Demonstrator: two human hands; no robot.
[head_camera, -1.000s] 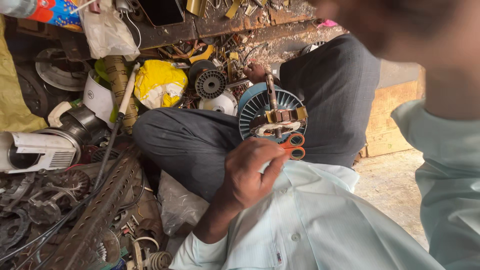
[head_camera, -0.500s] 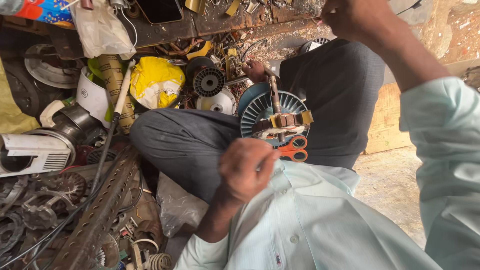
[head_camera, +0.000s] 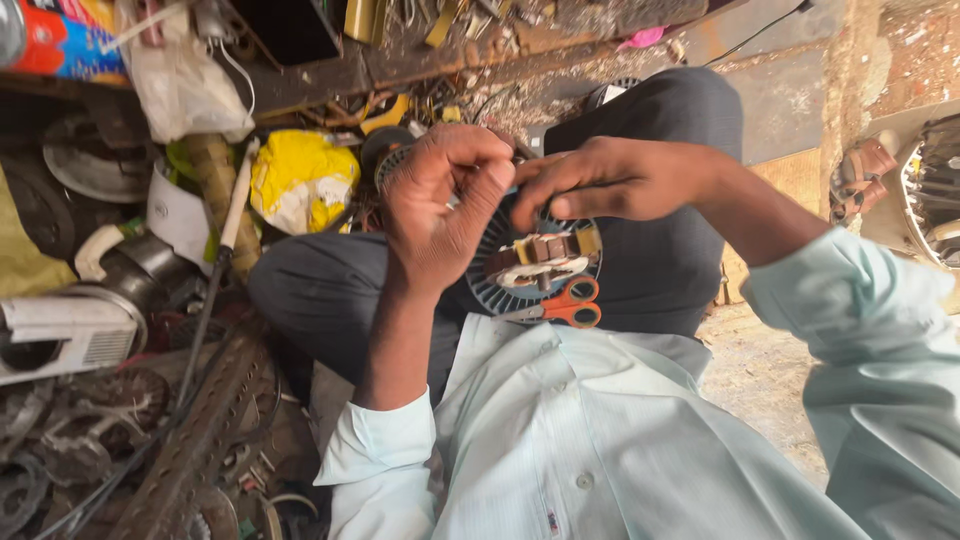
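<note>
Soft daylight falls evenly, brightest on the pale shirt (head_camera: 600, 440) and right-hand wall. The cluttered left lies in shadow. Focus is fairly sharp; edges bend slightly.

A cluttered workshop in daylight; a dusty concrete floor (head_camera: 760, 370) shows at the right, beside a wooden board (head_camera: 790, 180) and a rough wall (head_camera: 900, 50). At the left lies a heap of scrap (head_camera: 90, 440): metal discs, a perforated steel bar (head_camera: 190, 440), a white casing (head_camera: 60, 335), a yellow bag (head_camera: 300, 180); above runs a worn wooden shelf (head_camera: 400, 60) strewn with oddments.
</note>
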